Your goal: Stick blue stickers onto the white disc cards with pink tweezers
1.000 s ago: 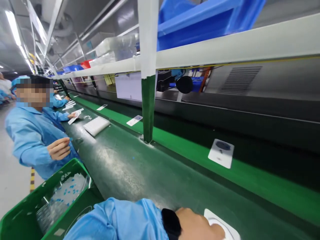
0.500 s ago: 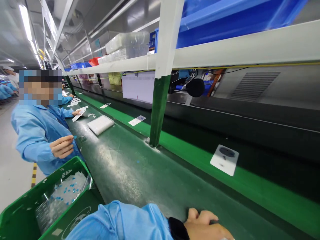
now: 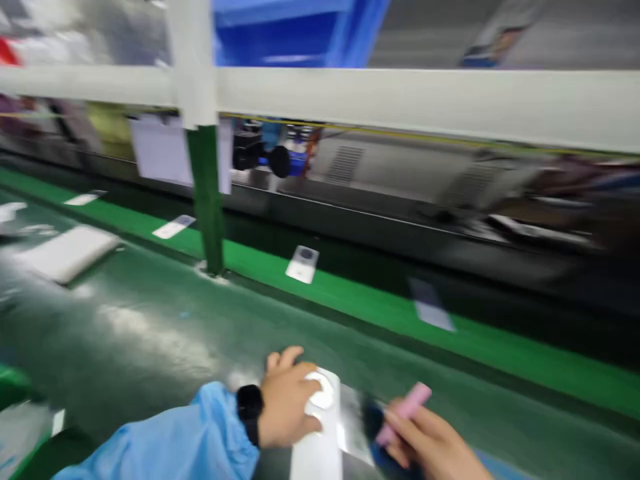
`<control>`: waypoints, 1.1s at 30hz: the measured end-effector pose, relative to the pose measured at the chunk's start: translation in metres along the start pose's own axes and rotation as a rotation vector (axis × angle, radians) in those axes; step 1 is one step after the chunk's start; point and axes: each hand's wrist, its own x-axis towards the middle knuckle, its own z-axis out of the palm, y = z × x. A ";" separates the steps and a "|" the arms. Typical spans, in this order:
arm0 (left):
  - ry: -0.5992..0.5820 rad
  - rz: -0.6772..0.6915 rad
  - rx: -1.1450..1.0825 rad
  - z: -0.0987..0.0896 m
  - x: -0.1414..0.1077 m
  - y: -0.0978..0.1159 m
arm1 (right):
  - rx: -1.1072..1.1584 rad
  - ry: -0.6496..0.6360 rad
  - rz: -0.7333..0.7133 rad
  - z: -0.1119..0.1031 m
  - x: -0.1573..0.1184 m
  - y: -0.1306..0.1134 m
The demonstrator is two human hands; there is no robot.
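Note:
My left hand (image 3: pixel 289 405), a black band at its wrist, lies over a flat white panel (image 3: pixel 320 447) at the bottom middle. Thumb and forefinger hold the panel on the bench, beside a round white area on its face; two other fingers reach past its far left edge. To the right, my right hand (image 3: pixel 434 440) is closed around a pink stick-like tool (image 3: pixel 406 413), its upper end pointing up and right. A dark blurred shape (image 3: pixel 373 420) lies near that tool; its kind cannot be told.
Beyond the green bench (image 3: pixel 150 327), white panels such as one with a dark disc (image 3: pixel 303 264) lie along a green-edged black belt (image 3: pixel 365 283). A post (image 3: pixel 207 193) rises at the bench's back edge. A white stack (image 3: pixel 75 252) sits left; a green bin (image 3: pixel 13 387) stands lower left.
The view has swung right, and the co-worker is out of sight. My left hand now shows on a white panel, and my right hand has come into view with the pink stick-like tool.

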 end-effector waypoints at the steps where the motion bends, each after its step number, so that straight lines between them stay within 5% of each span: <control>1: -0.003 -0.020 0.008 -0.001 0.000 0.001 | 0.072 -0.020 0.011 0.002 -0.006 -0.010; 7: -0.074 -0.033 0.091 -0.012 0.004 0.008 | 0.256 0.073 0.004 0.028 0.013 -0.054; 16: -0.067 -0.030 0.032 -0.009 0.003 0.002 | 0.264 0.081 0.034 0.047 0.040 -0.038; 33: -0.110 -0.031 -0.004 -0.016 0.000 0.007 | 0.142 0.046 0.081 0.046 0.028 -0.040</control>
